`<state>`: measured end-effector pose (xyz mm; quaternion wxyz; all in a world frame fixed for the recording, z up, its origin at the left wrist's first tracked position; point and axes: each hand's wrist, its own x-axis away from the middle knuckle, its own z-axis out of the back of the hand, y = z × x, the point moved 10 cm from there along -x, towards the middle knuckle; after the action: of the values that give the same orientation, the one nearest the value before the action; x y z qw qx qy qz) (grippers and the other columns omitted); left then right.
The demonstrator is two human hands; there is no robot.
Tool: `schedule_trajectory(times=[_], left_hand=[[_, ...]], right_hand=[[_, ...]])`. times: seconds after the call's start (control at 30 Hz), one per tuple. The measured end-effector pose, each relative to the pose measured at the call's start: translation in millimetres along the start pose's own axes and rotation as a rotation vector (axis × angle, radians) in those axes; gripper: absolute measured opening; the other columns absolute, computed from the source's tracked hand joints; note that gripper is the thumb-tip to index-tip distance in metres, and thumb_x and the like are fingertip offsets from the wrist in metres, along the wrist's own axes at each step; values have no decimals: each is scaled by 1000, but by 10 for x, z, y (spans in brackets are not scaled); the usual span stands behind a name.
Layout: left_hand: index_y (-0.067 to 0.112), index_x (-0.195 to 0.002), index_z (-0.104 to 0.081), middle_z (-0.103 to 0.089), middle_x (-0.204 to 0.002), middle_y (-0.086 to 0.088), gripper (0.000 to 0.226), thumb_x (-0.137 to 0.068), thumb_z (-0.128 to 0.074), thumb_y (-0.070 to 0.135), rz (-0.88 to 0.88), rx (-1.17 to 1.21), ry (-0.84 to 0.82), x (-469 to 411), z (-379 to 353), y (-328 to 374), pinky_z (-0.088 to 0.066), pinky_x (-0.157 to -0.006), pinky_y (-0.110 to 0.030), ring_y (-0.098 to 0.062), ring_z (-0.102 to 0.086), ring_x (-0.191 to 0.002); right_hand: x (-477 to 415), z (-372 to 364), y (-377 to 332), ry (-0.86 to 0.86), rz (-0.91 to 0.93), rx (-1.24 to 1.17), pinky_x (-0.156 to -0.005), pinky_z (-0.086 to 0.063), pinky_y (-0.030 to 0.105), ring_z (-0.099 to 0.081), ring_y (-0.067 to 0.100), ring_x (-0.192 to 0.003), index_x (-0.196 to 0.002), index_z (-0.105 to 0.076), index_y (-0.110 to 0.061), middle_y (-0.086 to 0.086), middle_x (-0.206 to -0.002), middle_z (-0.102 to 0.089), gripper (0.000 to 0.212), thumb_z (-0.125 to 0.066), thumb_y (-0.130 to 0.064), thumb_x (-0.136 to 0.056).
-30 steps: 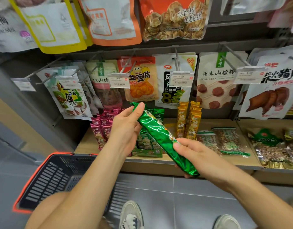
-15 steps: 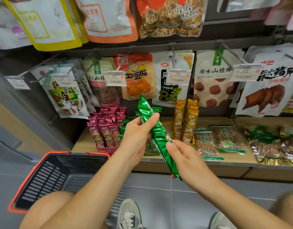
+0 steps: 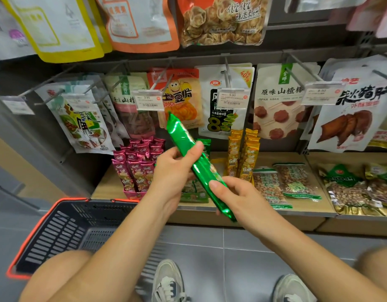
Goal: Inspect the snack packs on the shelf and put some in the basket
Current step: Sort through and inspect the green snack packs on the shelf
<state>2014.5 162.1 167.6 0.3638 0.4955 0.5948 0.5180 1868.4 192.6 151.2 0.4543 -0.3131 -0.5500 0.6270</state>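
The green snack pack (image 3: 197, 164) is held in front of the shelf (image 3: 297, 209), gripped by both hands: left hand (image 3: 174, 171) around its middle, right hand (image 3: 234, 196) pinching near its lower end. Its long axis runs diagonally, upper end pointing up-left. The basket (image 3: 64, 234) sits lower left.

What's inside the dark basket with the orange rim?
No snack pack shows in the basket, only its slatted walls and bottom. The left forearm and a knee cover its near side, so that part is unknown.
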Motion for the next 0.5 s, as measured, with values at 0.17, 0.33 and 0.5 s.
schedule_trajectory(times=[0.17,0.33,0.5], left_hand=[[15,-85,-66,-65,-65,7,17,-86,-71,31,-9,74,143,-99,302,83,-47,-49,-18,-6,-61,-55],[15,-89,-65,-66,-66,8,17,-87,-71,31,17,153,165,-118,359,66,-51,-55,-20,-5,-62,-58],[15,-95,-65,-69,-73,6,15,-87,-70,27,39,194,139,-110,293,11,-55,-69,-24,-9,-68,-69]], right_hand=[[35,-104,57,-98,-32,-167,-58,-48,19,-60,10,-62,-103,-69,-19,-4,-68,-64,16,-59,-29,-94],[58,18,116,6,-76,-290,-52,-49,18,-65,13,-58,-132,-53,-2,5,-65,-68,40,-59,-11,-93],[58,134,159,79,-90,-350,-51,-51,18,-68,16,-60,-132,-51,1,12,-70,-71,39,-54,0,-94]])
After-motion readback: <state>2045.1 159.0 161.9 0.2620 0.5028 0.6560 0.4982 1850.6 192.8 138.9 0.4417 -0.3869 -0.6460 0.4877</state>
